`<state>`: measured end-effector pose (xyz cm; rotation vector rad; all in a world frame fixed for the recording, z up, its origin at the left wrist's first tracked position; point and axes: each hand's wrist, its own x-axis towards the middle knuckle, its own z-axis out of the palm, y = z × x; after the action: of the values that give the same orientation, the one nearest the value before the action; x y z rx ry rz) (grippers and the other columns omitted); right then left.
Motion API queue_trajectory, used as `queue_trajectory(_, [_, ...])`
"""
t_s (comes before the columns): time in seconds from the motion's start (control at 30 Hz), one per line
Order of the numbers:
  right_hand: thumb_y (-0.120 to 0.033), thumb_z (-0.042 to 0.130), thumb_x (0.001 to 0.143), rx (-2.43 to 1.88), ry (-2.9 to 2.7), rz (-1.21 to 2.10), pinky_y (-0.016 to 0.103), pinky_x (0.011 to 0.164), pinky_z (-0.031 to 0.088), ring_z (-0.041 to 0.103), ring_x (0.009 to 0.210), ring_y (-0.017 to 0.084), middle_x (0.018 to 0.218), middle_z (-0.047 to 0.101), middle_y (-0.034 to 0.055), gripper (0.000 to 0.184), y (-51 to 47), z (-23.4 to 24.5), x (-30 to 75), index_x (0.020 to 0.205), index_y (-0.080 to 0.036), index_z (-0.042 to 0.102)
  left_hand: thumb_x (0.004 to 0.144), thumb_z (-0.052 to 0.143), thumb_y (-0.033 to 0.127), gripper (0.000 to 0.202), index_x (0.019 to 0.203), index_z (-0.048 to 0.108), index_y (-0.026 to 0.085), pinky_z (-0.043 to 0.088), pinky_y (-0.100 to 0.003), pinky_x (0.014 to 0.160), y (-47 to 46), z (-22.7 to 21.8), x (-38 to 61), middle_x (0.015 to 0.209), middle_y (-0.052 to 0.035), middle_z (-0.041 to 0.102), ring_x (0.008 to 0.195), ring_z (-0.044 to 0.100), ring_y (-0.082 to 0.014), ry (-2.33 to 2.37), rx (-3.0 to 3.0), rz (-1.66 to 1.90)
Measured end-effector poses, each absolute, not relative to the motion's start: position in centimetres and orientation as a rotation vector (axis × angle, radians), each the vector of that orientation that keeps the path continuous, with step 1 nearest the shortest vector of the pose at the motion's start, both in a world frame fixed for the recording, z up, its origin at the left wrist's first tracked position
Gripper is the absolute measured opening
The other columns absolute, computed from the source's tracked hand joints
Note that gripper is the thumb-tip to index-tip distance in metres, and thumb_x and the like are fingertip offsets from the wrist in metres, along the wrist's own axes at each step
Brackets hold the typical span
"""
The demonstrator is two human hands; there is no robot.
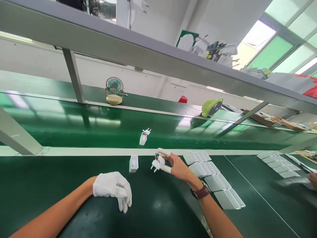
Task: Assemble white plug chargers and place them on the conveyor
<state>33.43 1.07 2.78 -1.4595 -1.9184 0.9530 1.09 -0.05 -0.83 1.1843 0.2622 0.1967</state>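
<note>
My right hand (177, 166), with white covers on some fingers and a watch on the wrist, pinches a white two-pin plug (158, 162) with small parts showing at its top. To the left of the plug, an open white plastic case (133, 163) stands upright on the green work surface. My left hand (115, 188) wears a white glove and hangs over the surface below that case. Its fingers point down, loosely apart, with nothing visible in them. On the green belt behind is another white case (143, 138) with a two-pin plug (147, 131) at its top.
Several rows of white cases (210, 175) lie right of my right arm, with more (278, 162) farther right. Another person's hand (313, 179) shows at the right edge. A shelf (148, 49) crosses overhead. Two small fans (114, 89) stand beyond the belt (119, 132).
</note>
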Motion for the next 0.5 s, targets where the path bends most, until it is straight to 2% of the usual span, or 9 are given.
queue_trajectory(0.03, [-0.019, 0.067, 0.079, -1.333, -2.046, 1.05, 0.041, 0.107, 0.048, 0.065, 0.116, 0.023, 0.125, 0.068, 0.0073, 0.066, -0.9, 3.1, 33.0, 0.143, -0.023, 0.049, 0.087, 0.067, 0.041, 0.03, 0.09, 0.074, 0.012, 0.06, -0.036, 0.074, 0.1, -0.7, 1.1, 0.089, -0.0132, 0.075, 0.081, 0.073, -0.0246, 0.254, 1.192, 0.173])
queue_trajectory(0.13, [-0.01, 0.057, 0.081, -1.173, -2.326, 1.07, 0.041, 0.11, 0.045, 0.059, 0.124, 0.022, 0.137, 0.061, 0.0078, 0.074, -5.3, 3.4, 31.1, 0.151, -0.026, 0.038, 0.085, 0.07, 0.042, 0.031, 0.09, 0.074, 0.012, 0.06, -0.036, 0.073, 0.3, -0.3, 1.1, 0.091, -0.0125, 0.075, 0.08, 0.073, -0.0239, 0.275, 1.214, 0.135])
queue_trajectory(0.23, [-0.007, 0.042, 0.087, -1.177, -2.44, 0.821, 0.045, 0.113, 0.044, 0.055, 0.13, 0.022, 0.137, 0.06, 0.0097, 0.069, -7.2, 2.7, 29.7, 0.154, -0.023, 0.032, 0.083, 0.072, 0.042, 0.031, 0.091, 0.073, 0.012, 0.058, -0.035, 0.073, 0.0, 0.2, 1.0, 0.088, -0.0101, 0.074, 0.077, 0.072, -0.0218, 0.373, 1.281, 0.165])
queue_trajectory(0.3, [-0.012, 0.039, 0.093, -1.291, -2.404, 0.613, 0.05, 0.113, 0.042, 0.05, 0.135, 0.026, 0.139, 0.058, 0.0124, 0.059, -7.9, 2.3, 29.4, 0.152, -0.02, 0.037, 0.082, 0.071, 0.041, 0.028, 0.089, 0.071, 0.013, 0.056, -0.033, 0.069, -0.6, 0.3, 1.3, 0.078, -0.0064, 0.072, 0.069, 0.068, -0.0187, 0.537, 1.398, 0.214])
queue_trajectory(0.37, [-0.025, 0.044, 0.097, -1.451, -2.322, 0.491, 0.053, 0.109, 0.046, 0.053, 0.131, 0.031, 0.137, 0.06, 0.0148, 0.049, -8.6, 2.2, 29.5, 0.146, -0.018, 0.045, 0.079, 0.073, 0.039, 0.026, 0.087, 0.07, 0.015, 0.055, -0.032, 0.066, -1.5, 0.0, 2.0, 0.074, -0.004, 0.069, 0.066, 0.064, -0.0173, 0.763, 1.591, 0.322])
queue_trajectory(0.43, [-0.038, 0.053, 0.096, -1.587, -2.25, 0.45, 0.052, 0.101, 0.052, 0.062, 0.119, 0.033, 0.126, 0.066, 0.0152, 0.047, -9.8, 2.3, 29.5, 0.139, -0.018, 0.052, 0.074, 0.076, 0.036, 0.03, 0.096, 0.07, 0.017, 0.056, -0.036, 0.074, -2.4, -0.5, 3.1, 0.091, -0.0068, 0.071, 0.081, 0.066, -0.0213, 0.893, 1.845, 0.495])
queue_trajectory(0.5, [-0.044, 0.059, 0.093, -1.645, -2.207, 0.45, 0.049, 0.094, 0.055, 0.067, 0.106, 0.032, 0.114, 0.07, 0.0132, 0.047, -11.1, 2.4, 29.1, 0.132, -0.02, 0.056, 0.069, 0.08, 0.033, 0.053, 0.118, 0.066, 0.021, 0.052, -0.044, 0.095, -3.2, -1.2, 4.4, 0.122, -0.0115, 0.066, 0.112, 0.061, -0.0296, 0.877, 2.093, 0.628])
